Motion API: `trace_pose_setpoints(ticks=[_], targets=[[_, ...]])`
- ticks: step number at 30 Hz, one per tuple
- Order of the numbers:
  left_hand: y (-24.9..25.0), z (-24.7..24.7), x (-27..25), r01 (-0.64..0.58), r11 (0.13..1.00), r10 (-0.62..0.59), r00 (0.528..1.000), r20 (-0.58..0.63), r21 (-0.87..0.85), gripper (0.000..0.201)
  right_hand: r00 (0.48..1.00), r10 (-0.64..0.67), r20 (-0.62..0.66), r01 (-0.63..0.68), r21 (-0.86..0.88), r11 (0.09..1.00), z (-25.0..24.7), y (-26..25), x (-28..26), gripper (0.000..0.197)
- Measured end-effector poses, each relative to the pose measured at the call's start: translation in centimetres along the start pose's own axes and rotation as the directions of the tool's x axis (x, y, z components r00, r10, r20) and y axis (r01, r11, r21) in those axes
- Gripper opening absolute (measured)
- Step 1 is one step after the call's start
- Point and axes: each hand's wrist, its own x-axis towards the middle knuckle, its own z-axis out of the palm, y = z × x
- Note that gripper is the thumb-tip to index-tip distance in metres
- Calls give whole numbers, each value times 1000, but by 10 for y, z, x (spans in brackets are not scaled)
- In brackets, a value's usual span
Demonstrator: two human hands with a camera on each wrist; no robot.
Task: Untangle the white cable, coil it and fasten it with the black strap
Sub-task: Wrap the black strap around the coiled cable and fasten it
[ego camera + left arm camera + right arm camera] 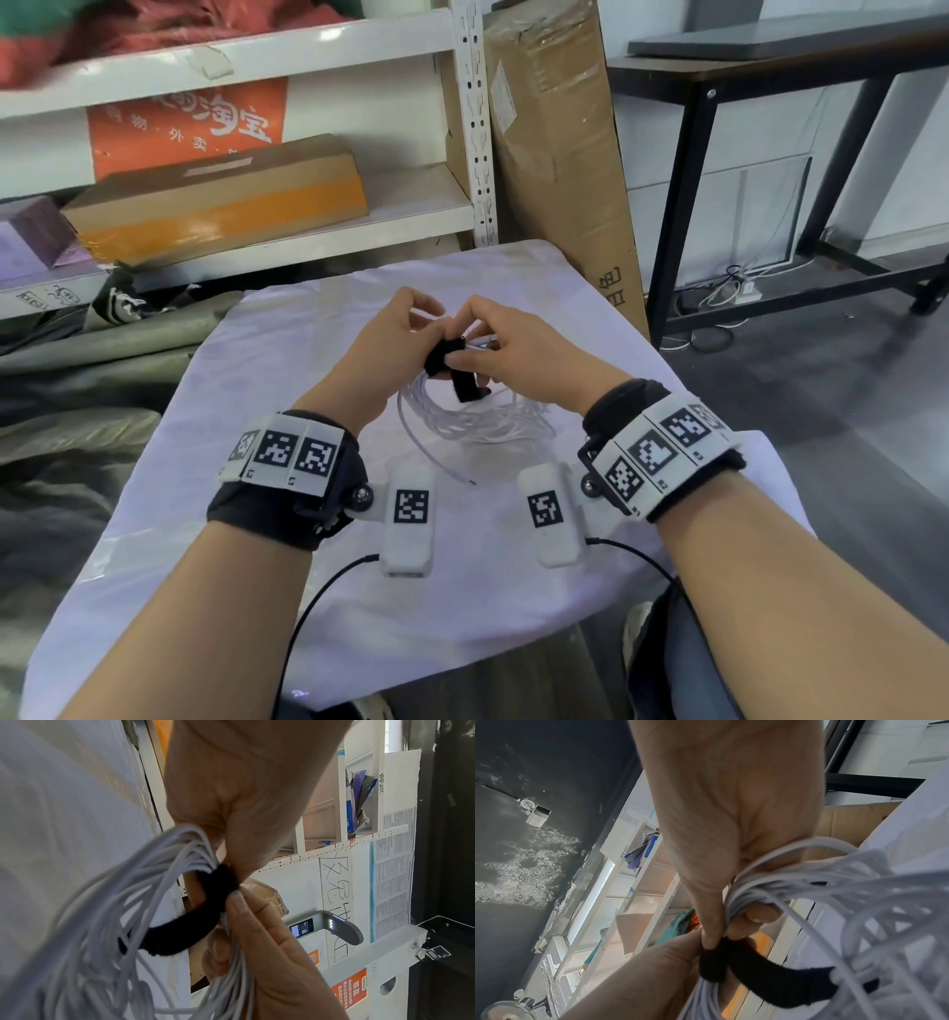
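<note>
The white cable (475, 419) is already gathered into a loose coil, its far edge lifted above the table (267, 360) and its near loops drooping onto the cloth; one free end trails near, toward the person. Both hands meet at the far edge of the coil. The left hand (382, 342) pinches the bundled strands where the black strap (452, 367) wraps them; its fingers are closed on strap and cable together. The right hand (513, 344) grips the same bundle just to the right, thumb pressing the wrapped part of the strap, fingers curled round the strands. The strap's loose tail hangs down and toward the near side from the grip, its long axis roughly crossing the bundle, and lies just below the right thumb, so the right hand appears better placed to pull it round. Judged from this, fastening is under way but not closed. The surface is a small table under a pale, wrinkled cloth. Beyond it stand white shelves (308, 226) with cardboard boxes, a tall carton (554, 154) and a black desk (770, 72) to the right.
</note>
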Motion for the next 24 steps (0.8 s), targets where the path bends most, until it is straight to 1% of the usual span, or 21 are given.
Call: trace_pose_setpoints(ticks=[2,5,8,10,13,14,15,17,18,20,22,24], targets=[[1,1,-2,21,1000,-21,1000,2,7,21,999,31,21,-31,15,999,0,2,-1,15],[1,3,-3,36,999,-36,998,48,-3,20,998,52,32,-53,29,998,0,4,0,16],[1,5,-3,25,1000,-26,998,49,14,18,998,60,20,-61,82,995,-1,4,-1,17],[2,5,-2,-9,999,8,999,31,41,16,998,59,-3,-58,129,990,-2,3,-2,17],[4,1,0,-107,979,113,993,-28,172,12,997,51,-62,-38,187,982,-4,2,-3,13],[4,-2,1,-147,966,156,987,-29,212,12,994,56,-92,-34,223,974,-5,2,-3,12],[5,-5,1,-193,953,200,980,-5,235,12,990,69,-123,-35,264,964,-7,3,-3,12],[5,-11,0,-298,928,284,954,92,225,17,979,107,-172,-45,330,943,-9,5,-2,15],[6,-14,-2,-349,911,323,935,145,221,22,974,123,-188,-49,357,933,-10,6,-1,17],[6,-16,-2,-440,850,389,895,218,290,34,969,145,-201,-51,409,911,-10,6,1,17],[4,-14,0,-504,773,439,863,248,386,41,968,154,-197,-49,454,889,-7,6,1,16],[0,-10,3,-535,719,479,844,242,443,39,968,170,-186,-60,487,871,-5,6,1,18]])
